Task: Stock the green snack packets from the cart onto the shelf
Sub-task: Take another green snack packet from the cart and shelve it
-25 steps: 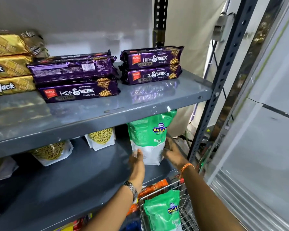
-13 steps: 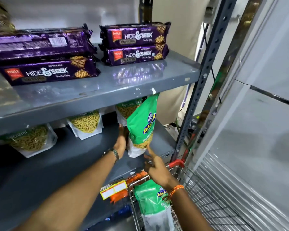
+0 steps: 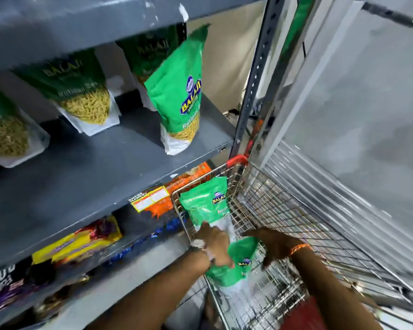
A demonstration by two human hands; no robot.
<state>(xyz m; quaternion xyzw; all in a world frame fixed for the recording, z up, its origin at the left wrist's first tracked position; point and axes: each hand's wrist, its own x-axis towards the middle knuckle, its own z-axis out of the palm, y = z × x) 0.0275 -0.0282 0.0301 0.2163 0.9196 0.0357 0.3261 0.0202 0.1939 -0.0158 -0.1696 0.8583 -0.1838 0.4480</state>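
Reaching into the wire cart (image 3: 260, 201) with both hands: left hand (image 3: 215, 244) is clamped on the white lower part of the upright green packet (image 3: 205, 201) leaning in the cart's front-left corner, fingers curled over it; right hand (image 3: 274, 246) hangs over the second green packet (image 3: 239, 265), fingers spread apart, maybe brushing its top edge but I can't tell if it grips anything. So two packets left in the cart, and one bright packet (image 3: 179, 96) stands on the middle shelf (image 3: 119, 167) near its right end, just in front of the back-row packets (image 3: 81, 91). Risks, my read: that shelf packet leans and sits close to the front lip, so a bump from the next one going in could tip it off toward the cart. Left-hand grip is low on a floppy bag, so the top may fold over and snag the shelf edge above. Lifting two at once raises the odds of dropping one through the gap between cart and rack. Motion blur suggests fast head movement, so placement could be sloppy. Readable: "BALAJI" on a blue-and-yellow badge on the green packets, partial "Ratlami" below it; back-row bags show "BALAJI" and "Ratlami Sev". Yellow price tag (image 3: 150, 198) on the shelf lip is too blurred to read.
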